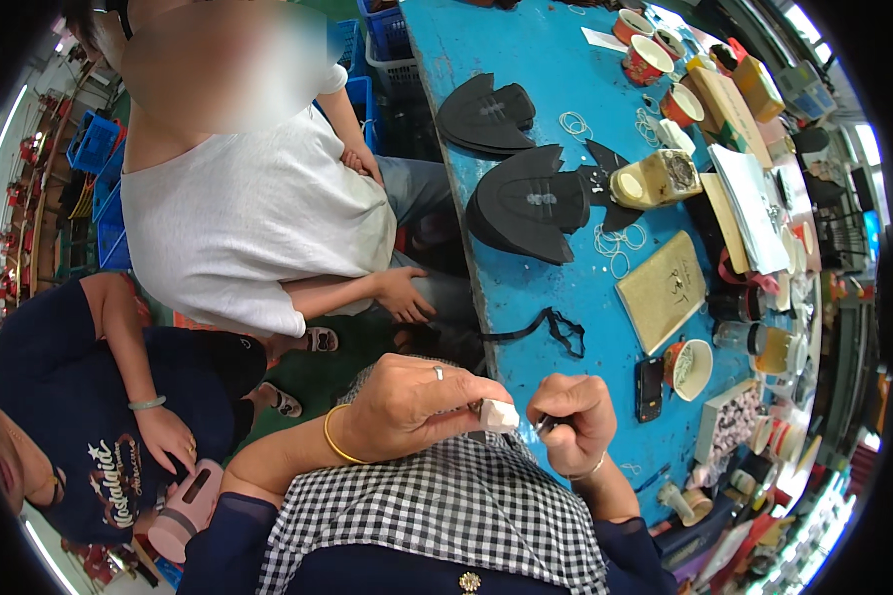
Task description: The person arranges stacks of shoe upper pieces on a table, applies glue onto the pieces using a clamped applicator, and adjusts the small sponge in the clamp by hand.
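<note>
My left hand point(407, 405) is closed, pinching a small white blocky piece point(499, 416) between thumb and fingers above my lap. Close to its right, my right hand point(577, 421) is curled round a small dark tool point(551, 424) with a shiny metal end pointing toward the white piece. Most of the tool is hidden in my fist, so its exact kind does not show. A black-and-white checked apron point(417, 506) lies under both hands. Beyond them, on the blue table point(526, 382), is a black strap point(565, 332).
Farther along the table lie stacked black curved pieces point(531, 203), a yellowish jar point(665, 178), a tan folder point(665, 293), a black phone point(650, 389) and a paper bowl point(694, 369). Two people sit to my left; one holds a pink cylindrical object point(189, 511).
</note>
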`<state>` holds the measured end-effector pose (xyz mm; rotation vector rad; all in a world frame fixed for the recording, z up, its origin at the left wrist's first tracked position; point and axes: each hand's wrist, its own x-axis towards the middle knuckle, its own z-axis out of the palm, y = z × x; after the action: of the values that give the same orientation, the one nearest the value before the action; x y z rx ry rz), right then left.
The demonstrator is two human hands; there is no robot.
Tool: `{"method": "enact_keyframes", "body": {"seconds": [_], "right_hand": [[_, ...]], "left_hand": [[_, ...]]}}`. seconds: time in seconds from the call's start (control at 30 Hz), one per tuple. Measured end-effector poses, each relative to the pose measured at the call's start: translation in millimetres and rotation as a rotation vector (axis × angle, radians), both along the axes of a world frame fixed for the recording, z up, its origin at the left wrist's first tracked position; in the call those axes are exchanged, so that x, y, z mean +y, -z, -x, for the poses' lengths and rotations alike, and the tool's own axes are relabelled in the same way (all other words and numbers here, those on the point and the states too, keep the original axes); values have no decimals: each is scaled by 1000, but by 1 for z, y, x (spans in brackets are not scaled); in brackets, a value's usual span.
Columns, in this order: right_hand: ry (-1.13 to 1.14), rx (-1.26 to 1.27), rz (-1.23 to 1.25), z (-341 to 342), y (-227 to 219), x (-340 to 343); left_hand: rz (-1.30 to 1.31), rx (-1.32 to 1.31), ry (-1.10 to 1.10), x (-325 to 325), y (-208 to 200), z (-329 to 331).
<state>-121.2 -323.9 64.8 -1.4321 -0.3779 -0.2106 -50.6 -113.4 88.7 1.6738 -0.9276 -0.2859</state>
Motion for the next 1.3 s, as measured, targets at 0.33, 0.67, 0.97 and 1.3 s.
{"method": "enact_keyframes", "body": {"seconds": [0.33, 0.67, 0.97, 1.3], "right_hand": [[227, 476, 76, -17, 97, -34], [750, 374, 1060, -27, 207, -83], [23, 605, -389, 11, 42, -10], [172, 612, -429, 39, 60, -33]], "left_hand": [[-52, 156, -9, -7, 9, -1], [-1, 886, 139, -24, 16, -5], [-82, 974, 121, -52, 32, -8], [-197, 1076, 296, -83, 54, -7]]}}
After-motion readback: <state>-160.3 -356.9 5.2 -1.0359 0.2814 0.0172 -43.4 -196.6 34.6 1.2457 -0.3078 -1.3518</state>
